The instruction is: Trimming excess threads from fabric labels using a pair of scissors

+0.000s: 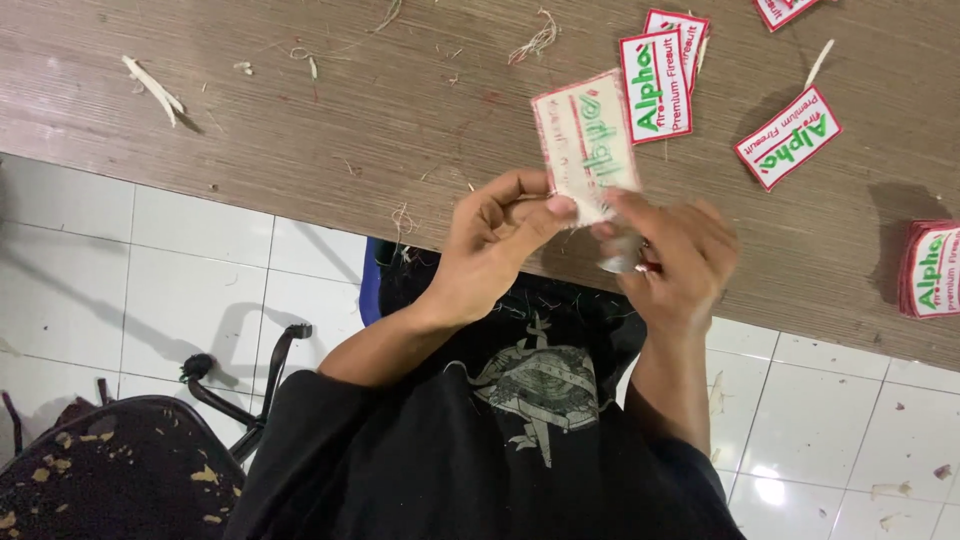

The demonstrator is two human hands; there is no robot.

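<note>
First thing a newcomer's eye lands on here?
The embroidered patch, back side up, pinched by the left hand and right hand at centre. The right hand also holds a small metal tool, kind unclear. More patches lie face up on the wooden table at upper right.

The patch (585, 145), a small rectangular embroidered label, showed its pale back with mirrored green stitching and a red border. It stood nearly upright, slightly tilted, above the desk (300, 130) edge, pinched at its lower edge.

Plain black t-shirt (480, 450) with a faded grey graphic (535, 385) on the chest — short sleeves, bare forearms, nothing on the wrists.
</note>
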